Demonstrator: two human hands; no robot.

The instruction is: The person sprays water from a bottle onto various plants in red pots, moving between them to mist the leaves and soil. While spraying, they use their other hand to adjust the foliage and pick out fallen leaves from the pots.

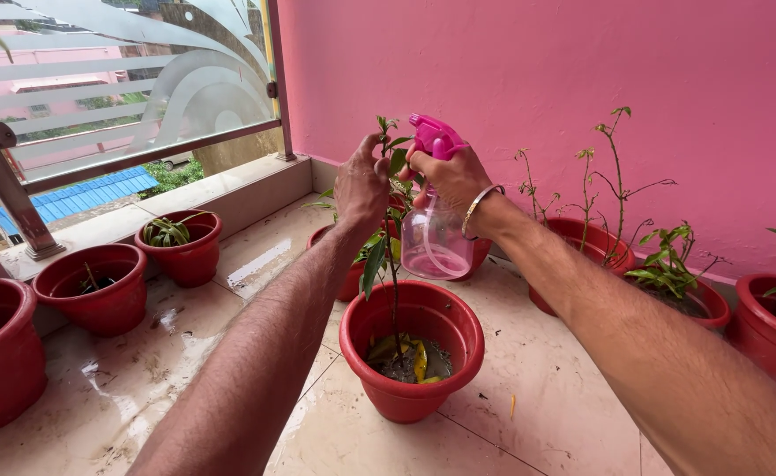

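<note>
Pink spray bottle [434, 220], clear pale-pink body with a bright pink trigger head, held up above the nearest red pot [412, 348], nozzle turned toward the top of a thin sapling [391, 238]. Right hand [450, 176] is wrapped round the bottle's neck, fingers closed about the trigger; a metal bangle [479, 209] sits on that wrist. Whether the trigger is pressed, cannot tell; no mist visible.

Left hand [361, 185] is at the sapling's upper stem, fingers pinched lightly on the leaves near the tip, steadying them beside the nozzle.

Sapling stands upright in the pot, few green leaves, soil at its base dark with some yellow fallen leaves lying on it. Soil looks damp, though not certain. Judgement: spraying of this plant is in hand at the top leaves; the lower leaves show no clear wetness.

Outward: the pot stands on a pale tiled floor [529, 370], wet patches and soil smears toward the left edge. More red pots along the pink wall [582, 79] to the right, with straggly plants; others line the low ledge under the glass railing [141, 106] at left, some nearly bare.
</note>
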